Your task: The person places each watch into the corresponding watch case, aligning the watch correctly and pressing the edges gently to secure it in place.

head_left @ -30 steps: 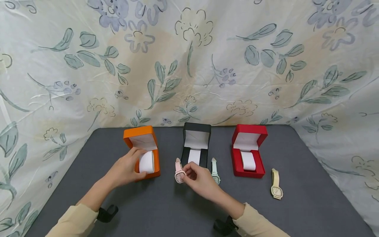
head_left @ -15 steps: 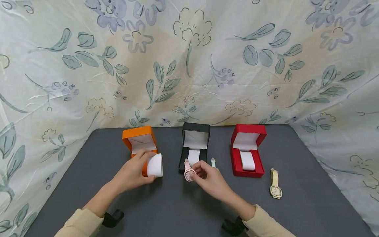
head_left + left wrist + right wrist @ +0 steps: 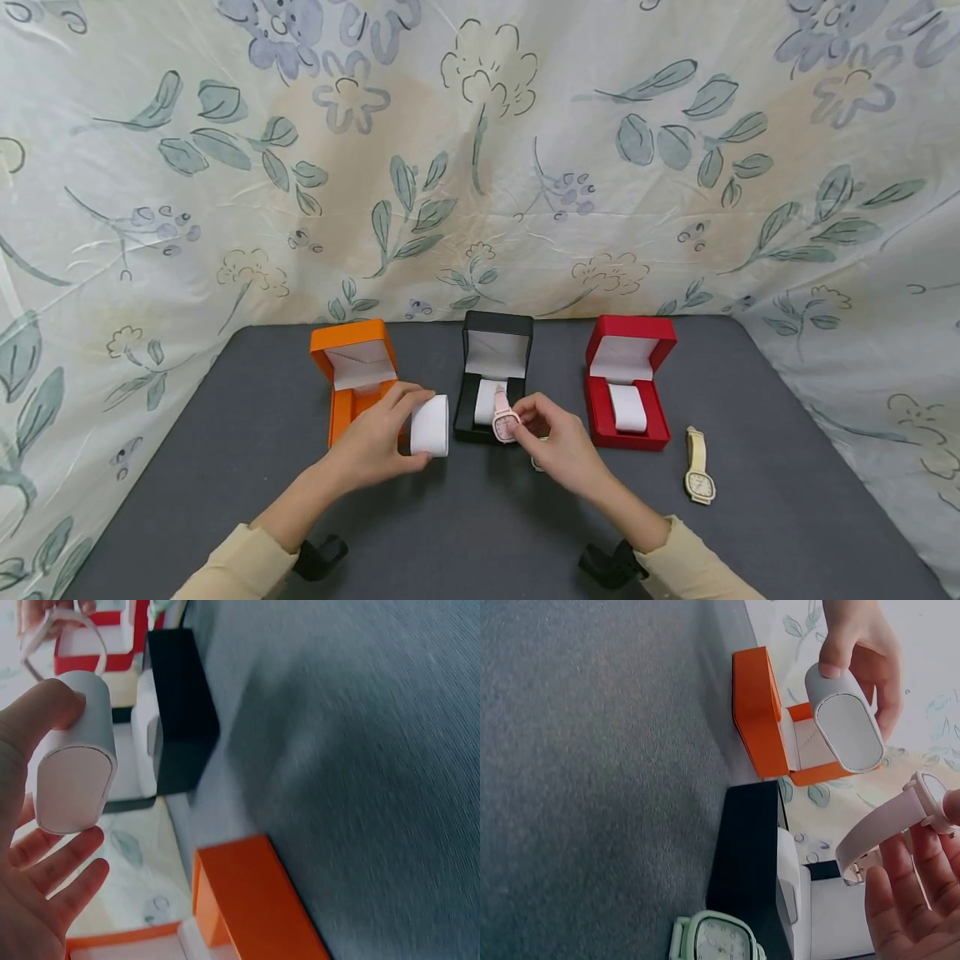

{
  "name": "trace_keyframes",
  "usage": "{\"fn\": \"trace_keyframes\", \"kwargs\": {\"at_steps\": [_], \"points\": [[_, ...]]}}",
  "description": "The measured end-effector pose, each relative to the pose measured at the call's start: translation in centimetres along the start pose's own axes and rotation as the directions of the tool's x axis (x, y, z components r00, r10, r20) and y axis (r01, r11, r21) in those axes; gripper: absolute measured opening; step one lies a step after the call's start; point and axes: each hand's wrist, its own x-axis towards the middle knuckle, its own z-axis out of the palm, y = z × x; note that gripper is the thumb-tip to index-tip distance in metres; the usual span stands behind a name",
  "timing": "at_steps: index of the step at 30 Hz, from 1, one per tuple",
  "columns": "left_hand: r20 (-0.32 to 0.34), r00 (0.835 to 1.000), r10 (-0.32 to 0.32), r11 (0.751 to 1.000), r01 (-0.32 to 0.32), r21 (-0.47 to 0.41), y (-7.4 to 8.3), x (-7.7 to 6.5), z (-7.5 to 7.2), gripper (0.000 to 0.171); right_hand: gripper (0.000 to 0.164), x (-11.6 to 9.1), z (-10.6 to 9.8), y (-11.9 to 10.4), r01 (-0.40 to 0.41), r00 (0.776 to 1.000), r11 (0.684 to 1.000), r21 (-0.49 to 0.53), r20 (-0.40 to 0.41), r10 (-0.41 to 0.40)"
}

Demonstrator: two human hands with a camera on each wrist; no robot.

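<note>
My left hand (image 3: 375,437) pinches a white watch cushion (image 3: 430,426) between thumb and fingers, lifted just right of the open orange watch box (image 3: 341,412). In the left wrist view the cushion (image 3: 79,750) shows its flat oval end. My right hand (image 3: 558,437) holds a pink watch (image 3: 504,418) by its case, in front of the open black watch box (image 3: 468,417). The right wrist view shows the pink strap (image 3: 877,829) buckled into a loop, apart from the cushion. A mint green watch (image 3: 721,941) lies beside the black box, mostly hidden by my right hand in the head view.
An open red watch box (image 3: 600,417) with a white cushion (image 3: 628,408) stands to the right. Farther right a yellow watch (image 3: 699,467) lies on the grey table (image 3: 780,500). A floral cloth (image 3: 562,242) hangs behind the table.
My left hand has lifted the white cushion out of the orange box and carried it rightward. My right hand has moved right with the pink watch, covering more of the mint green watch.
</note>
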Motion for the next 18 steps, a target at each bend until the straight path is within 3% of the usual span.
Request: {"fn": "trace_keyframes", "kwargs": {"at_steps": [18], "points": [[-0.029,0.998,0.052,0.998,-0.053,-0.026,3.5,2.7,3.0,0.077,0.022,0.4,-1.6,0.1,-0.037,0.998,0.999,0.002,-0.044,0.037]]}}
